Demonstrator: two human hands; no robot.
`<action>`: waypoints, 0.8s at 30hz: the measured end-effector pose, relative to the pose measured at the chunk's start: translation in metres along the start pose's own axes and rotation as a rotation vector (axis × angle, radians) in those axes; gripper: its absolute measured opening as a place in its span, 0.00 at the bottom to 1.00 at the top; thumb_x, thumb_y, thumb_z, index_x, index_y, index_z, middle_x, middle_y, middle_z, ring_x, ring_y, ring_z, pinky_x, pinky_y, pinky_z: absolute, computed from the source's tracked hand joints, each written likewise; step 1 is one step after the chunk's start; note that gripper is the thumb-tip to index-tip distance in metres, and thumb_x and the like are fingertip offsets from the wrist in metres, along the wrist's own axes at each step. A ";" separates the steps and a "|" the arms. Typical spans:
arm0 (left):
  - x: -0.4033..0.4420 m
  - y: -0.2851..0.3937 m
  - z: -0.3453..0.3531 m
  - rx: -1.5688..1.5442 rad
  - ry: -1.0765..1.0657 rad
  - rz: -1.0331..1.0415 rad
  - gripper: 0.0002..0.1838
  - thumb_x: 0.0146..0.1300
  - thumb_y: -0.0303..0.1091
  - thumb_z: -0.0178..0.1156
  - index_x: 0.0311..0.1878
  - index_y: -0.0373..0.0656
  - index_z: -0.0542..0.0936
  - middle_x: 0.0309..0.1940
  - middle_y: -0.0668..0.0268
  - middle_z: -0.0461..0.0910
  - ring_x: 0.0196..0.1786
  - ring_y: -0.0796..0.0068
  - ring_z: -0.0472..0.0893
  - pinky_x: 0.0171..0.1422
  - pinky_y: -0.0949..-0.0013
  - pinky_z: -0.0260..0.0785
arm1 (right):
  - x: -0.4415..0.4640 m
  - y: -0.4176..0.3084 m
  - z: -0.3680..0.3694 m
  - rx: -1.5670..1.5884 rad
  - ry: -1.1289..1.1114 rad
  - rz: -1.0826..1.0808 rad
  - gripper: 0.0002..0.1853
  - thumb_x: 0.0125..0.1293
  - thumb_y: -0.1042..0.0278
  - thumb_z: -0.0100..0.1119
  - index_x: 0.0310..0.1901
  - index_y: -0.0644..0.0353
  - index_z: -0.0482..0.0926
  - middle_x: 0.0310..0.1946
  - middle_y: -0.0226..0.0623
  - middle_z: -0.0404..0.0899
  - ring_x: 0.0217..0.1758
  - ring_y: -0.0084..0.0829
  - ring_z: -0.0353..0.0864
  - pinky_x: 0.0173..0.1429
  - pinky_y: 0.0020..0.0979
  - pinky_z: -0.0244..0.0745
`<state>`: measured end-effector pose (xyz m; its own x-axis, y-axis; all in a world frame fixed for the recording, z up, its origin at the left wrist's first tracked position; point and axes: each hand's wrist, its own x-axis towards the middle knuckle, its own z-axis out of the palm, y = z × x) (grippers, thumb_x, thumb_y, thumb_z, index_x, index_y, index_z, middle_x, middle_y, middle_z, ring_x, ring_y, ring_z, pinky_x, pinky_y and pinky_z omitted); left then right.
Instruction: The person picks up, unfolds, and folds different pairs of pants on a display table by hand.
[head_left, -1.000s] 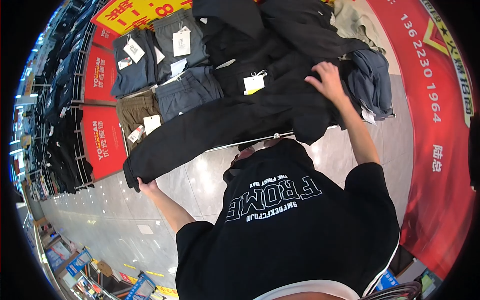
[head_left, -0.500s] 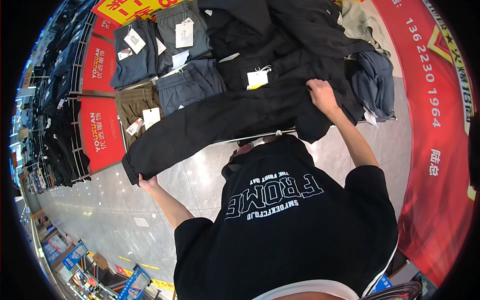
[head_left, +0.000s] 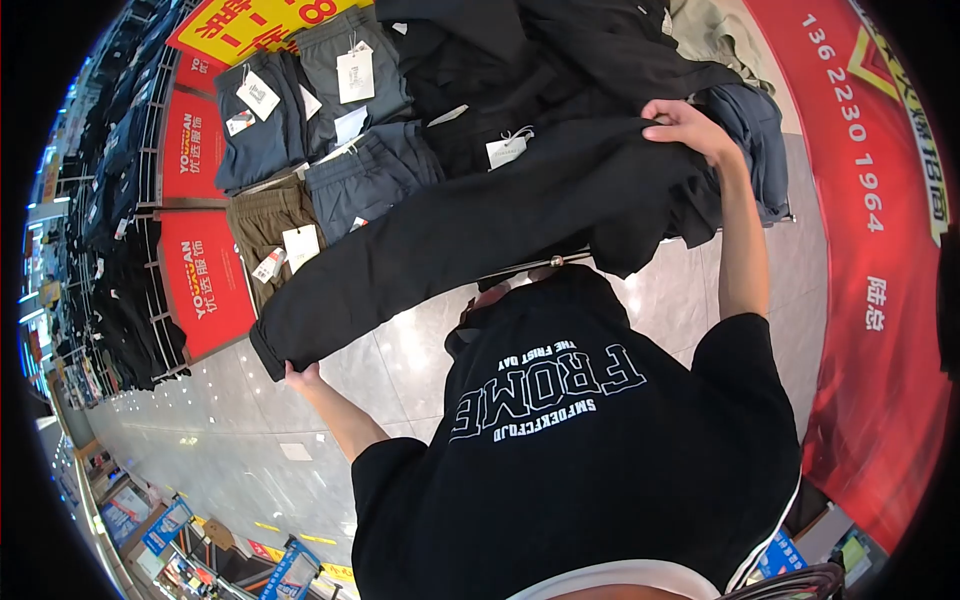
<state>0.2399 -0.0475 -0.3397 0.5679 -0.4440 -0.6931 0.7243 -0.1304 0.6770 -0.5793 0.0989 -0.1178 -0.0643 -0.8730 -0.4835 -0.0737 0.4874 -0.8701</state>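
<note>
Black trousers [head_left: 470, 225] stretch across the front of the display, with one long leg running down to the lower left. My left hand [head_left: 303, 377] pinches the hem at the leg's end, fingers partly hidden by the cloth. Farther right, my right hand [head_left: 692, 130] is closed on the upper edge of the same trousers, thumb and fingers together. Some of the black fabric hangs bunched over the front rail [head_left: 556, 261] below it.
Folded grey trousers [head_left: 350, 75], blue-grey trousers [head_left: 375, 172] and brown trousers [head_left: 277, 235] with paper tags lie left. More dark clothing [head_left: 490, 60] is piled behind. A red banner [head_left: 860, 330] stands right, a hanging rack [head_left: 120, 200] far left, and tiled floor [head_left: 240, 440] below.
My right hand has moved up and right, drawing the trousers' upper edge with it, so the leg lies wider and flatter. My left hand stays at the hem, slightly lower.
</note>
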 end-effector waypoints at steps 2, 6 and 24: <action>0.009 0.002 -0.002 -0.065 -0.016 -0.075 0.27 0.63 0.36 0.52 0.65 0.36 0.69 0.67 0.55 0.66 0.70 0.51 0.63 0.73 0.42 0.52 | 0.036 0.046 -0.023 -0.558 0.228 -0.042 0.19 0.50 0.64 0.73 0.39 0.62 0.75 0.27 0.29 0.77 0.31 0.20 0.76 0.36 0.23 0.70; -0.006 -0.001 0.002 -0.040 -0.031 -0.032 0.29 0.62 0.36 0.52 0.67 0.37 0.66 0.69 0.55 0.63 0.70 0.51 0.63 0.72 0.42 0.53 | 0.049 0.084 -0.025 -0.882 0.465 -0.005 0.18 0.47 0.63 0.75 0.36 0.62 0.78 0.26 0.34 0.78 0.31 0.25 0.76 0.37 0.27 0.71; 0.006 0.004 0.004 -0.008 0.014 -0.039 0.27 0.61 0.37 0.52 0.63 0.37 0.71 0.67 0.56 0.67 0.69 0.52 0.64 0.72 0.44 0.54 | -0.003 0.010 0.058 -0.078 0.346 -0.452 0.08 0.66 0.66 0.60 0.37 0.61 0.76 0.26 0.18 0.70 0.29 0.08 0.63 0.32 0.15 0.59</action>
<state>0.2445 -0.0544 -0.3404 0.5443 -0.4263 -0.7224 0.7493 -0.1401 0.6472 -0.5218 0.1051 -0.1311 -0.3302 -0.9439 0.0055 -0.2423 0.0791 -0.9670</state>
